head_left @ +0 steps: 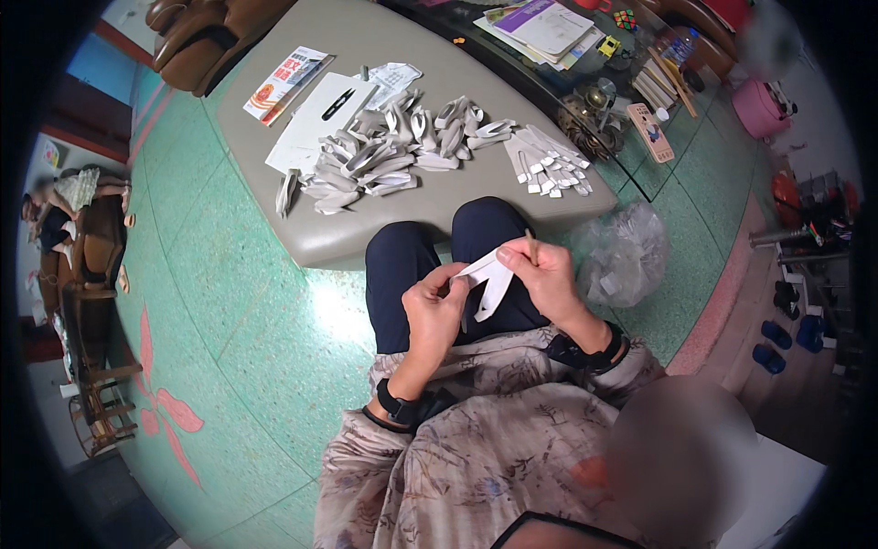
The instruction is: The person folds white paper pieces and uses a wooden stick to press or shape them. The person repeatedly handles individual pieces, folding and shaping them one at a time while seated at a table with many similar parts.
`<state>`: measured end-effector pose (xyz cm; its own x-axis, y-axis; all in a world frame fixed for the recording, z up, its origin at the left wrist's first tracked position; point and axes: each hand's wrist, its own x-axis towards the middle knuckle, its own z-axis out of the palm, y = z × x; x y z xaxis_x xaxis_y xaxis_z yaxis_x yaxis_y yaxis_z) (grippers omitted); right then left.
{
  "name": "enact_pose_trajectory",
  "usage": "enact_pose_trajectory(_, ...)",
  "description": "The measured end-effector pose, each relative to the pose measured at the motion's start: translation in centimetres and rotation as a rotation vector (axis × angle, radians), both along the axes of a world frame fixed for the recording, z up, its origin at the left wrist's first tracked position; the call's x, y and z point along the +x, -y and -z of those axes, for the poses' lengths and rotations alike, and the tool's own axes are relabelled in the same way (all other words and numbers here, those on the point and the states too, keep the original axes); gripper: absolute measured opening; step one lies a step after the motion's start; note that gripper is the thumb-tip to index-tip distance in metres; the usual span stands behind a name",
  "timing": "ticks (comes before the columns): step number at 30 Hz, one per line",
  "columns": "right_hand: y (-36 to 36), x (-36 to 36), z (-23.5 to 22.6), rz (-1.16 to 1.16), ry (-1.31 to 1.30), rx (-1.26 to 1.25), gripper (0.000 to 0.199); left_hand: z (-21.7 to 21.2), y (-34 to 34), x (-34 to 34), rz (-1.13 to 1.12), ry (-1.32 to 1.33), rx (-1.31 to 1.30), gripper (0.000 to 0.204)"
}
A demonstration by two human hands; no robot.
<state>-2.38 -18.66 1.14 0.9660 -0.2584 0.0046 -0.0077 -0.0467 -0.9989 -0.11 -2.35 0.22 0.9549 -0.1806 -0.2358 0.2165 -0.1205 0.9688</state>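
Over the lap: both hands work one white paper strip [487,279], held above the dark trousers [430,265], well short of the grey ottoman [366,233].
Left hand: left hand [433,306] has thumb and fingers pressed together on the strip's near end, at the fold; the pinch looks tight.
Right hand: right hand [546,274] pinches the strip's far upper end, with a thin brown stick [531,245] poking up out of the same grip, past the fingertips.
Strip: bent into a V between the two pinches, one loose leg hanging down below the grip, free of both hands.
Beyond the grip: heap of folded white pieces [384,156] on the ottoman, and a fanned row of flat strips [549,165] to its right; clear plastic bag [622,252] on the green floor [238,302] just right of the right hand.
Risk, tearing: my judgement, paper is thin; if the two pinches pull apart unevenly, it could rip at the crease.
Risk, slipping stick: sharing one grip between stick and paper, either may slide out and drop to the floor.
Risk, crooked fold: hanging leg is unsupported, so the crease may set skewed.
Risk, scatter: the heap lies loose near the ottoman's edge; a knee bump could spill it.
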Motion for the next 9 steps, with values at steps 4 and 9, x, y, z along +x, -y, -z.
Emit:
enact_pose_trajectory(4, 0.5, -0.5, -2.1, 0.011, 0.018, -0.096, 0.015, 0.0, -0.2, -0.3, -0.035, 0.029, -0.014, 0.018)
enact_pose_trajectory(9, 1.2, -0.8, -0.7, 0.029, 0.013, -0.087, 0.012, -0.5, -0.8, 0.8, 0.203, 0.448, 0.307, 0.027)
